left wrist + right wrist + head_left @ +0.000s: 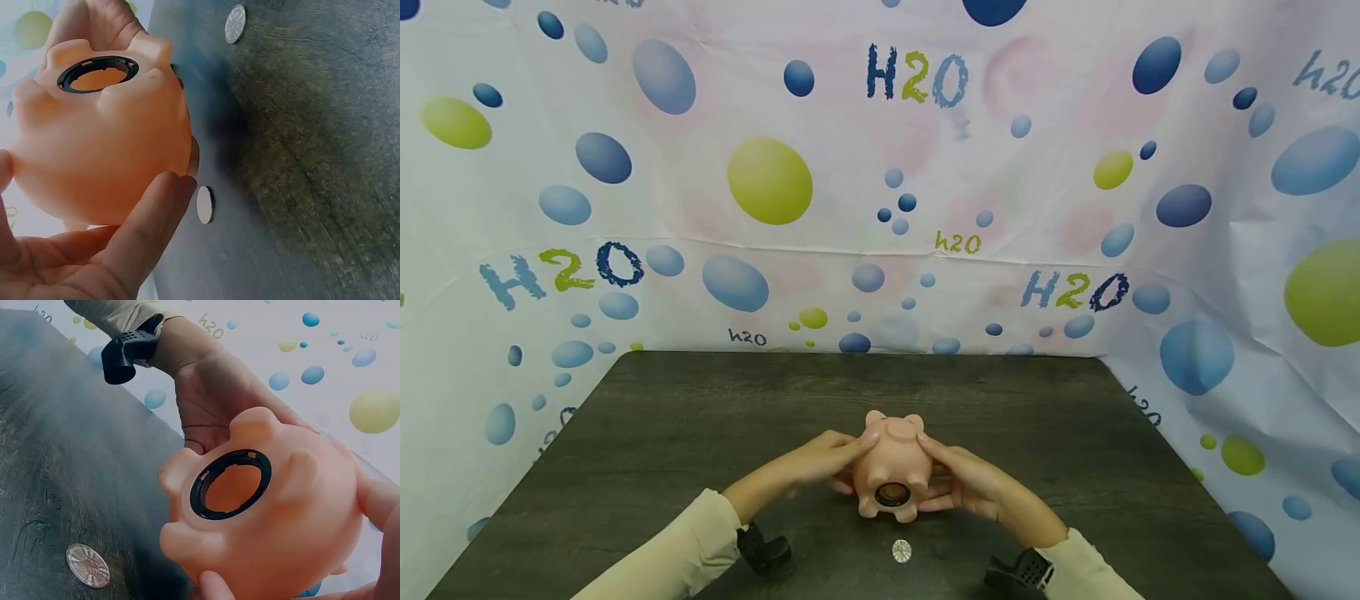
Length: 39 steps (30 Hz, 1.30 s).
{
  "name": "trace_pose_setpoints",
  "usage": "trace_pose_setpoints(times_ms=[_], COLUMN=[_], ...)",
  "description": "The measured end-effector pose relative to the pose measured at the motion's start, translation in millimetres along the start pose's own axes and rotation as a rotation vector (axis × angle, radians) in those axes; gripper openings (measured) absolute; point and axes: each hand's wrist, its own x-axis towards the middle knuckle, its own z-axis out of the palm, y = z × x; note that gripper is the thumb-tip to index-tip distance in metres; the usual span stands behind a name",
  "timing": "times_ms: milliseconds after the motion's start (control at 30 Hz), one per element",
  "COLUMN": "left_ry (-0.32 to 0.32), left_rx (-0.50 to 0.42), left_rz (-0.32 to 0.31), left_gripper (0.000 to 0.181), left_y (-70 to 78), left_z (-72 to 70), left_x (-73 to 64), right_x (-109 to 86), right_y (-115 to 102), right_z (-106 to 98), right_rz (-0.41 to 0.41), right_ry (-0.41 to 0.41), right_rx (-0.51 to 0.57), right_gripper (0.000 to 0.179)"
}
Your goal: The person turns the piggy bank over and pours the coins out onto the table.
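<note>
Both hands hold a pink piggy bank (892,458) from its two sides, over the dark table. It is tipped so its feet and the open round hole with a black ring (199,499) face the person. My left hand (827,458) grips one side, its thumb up near the ear; my right hand (973,483) grips the opposite side, fingers lower down. Through the hole shows only the bank's inner wall. A silver coin with a raised pattern (902,550) lies on the table just in front of the bank. In the left wrist view a second, plain-looking coin (205,205) lies beside the left fingertips.
The dark wood-grain table (737,392) reaches back to a white backdrop (850,125) printed with bubbles and "H2O", which also hangs along the sides. Black camera mounts (763,550) are strapped to both wrists over cream sleeves.
</note>
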Motion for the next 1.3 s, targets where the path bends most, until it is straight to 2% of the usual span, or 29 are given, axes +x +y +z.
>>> trace_pose_setpoints(times_ms=[133,233,300,400,500,667,733,800,833,900,933,967,1000,1067,1133,1200,1300], left_ry=[0.000,0.012,0.024,0.038,0.055,0.111,0.151,0.182,0.196,0.206,0.193,0.173,0.153,0.123,0.106,0.103,0.109], left_rx=[-0.007,-0.023,-0.037,-0.055,-0.052,0.043,0.106,0.165,0.192,0.242,0.259,0.266,0.267,0.253,0.232,0.206,0.202], left_rz=[-0.021,-0.023,-0.013,0.037,0.107,0.224,0.323,0.491,0.583,0.737,0.782,0.800,0.784,0.686,0.596,0.540,0.520], left_gripper=[0.064,0.066,0.066,0.063,0.062,0.067,0.068,0.074,0.079,0.090,0.095,0.099,0.100,0.100,0.099,0.098,0.098], left_y=[2.5,9.8,16.3,28.3,45.9,86.9,100.4,104.7,101.8,84.6,71.4,56.2,40.2,10.3,-10.3,-18.2,-16.5], left_z=[-0.7,-3.3,-5.9,-11.3,-17.6,-27.8,-29.6,-29.1,-27.8,-23.0,-19.5,-15.7,-11.4,-2.8,2.9,5.2,3.3], left_x=[-0.2,-1.3,-2.0,-3.2,-6.9,-23.1,-31.8,-37.1,-37.5,-34.4,-31.5,-27.3,-23.6,-18.7,-15.6,-13.2,-13.0], right_x=[0.0,-1.4,-2.2,-4.1,-9.3,-24.8,-33.4,-40.3,-41.5,-38.8,-34.4,-29.3,-23.5,-12.4,-5.4,-2.5,-1.3], right_y=[0.0,-6.3,-13.9,-30.5,-52.5,-92.8,-103.6,-105.2,-101.7,-84.1,-70.8,-55.9,-39.9,-9.0,12.6,21.7,21.1], right_z=[-1.4,-2.1,-1.6,-0.1,1.8,10.6,16.3,20.5,21.5,20.3,17.7,15.0,11.9,5.9,1.1,-1.8,-3.0], right_rz=[0.017,0.008,-0.009,-0.061,-0.128,-0.275,-0.404,-0.588,-0.689,-0.853,-0.901,-0.920,-0.909,-0.836,-0.767,-0.733,-0.733], right_ry=[-0.018,-0.016,-0.013,-0.007,0.010,0.037,0.049,0.064,0.079,0.103,0.097,0.079,0.062,0.015,-0.010,-0.007,-0.002], right_rx=[0.027,0.022,0.014,-0.014,-0.064,-0.177,-0.270,-0.379,-0.443,-0.549,-0.579,-0.593,-0.602,-0.572,-0.533,-0.505,-0.479], right_gripper=[0.068,0.068,0.067,0.063,0.062,0.063,0.061,0.066,0.070,0.081,0.086,0.090,0.091,0.091,0.090,0.088,0.088])
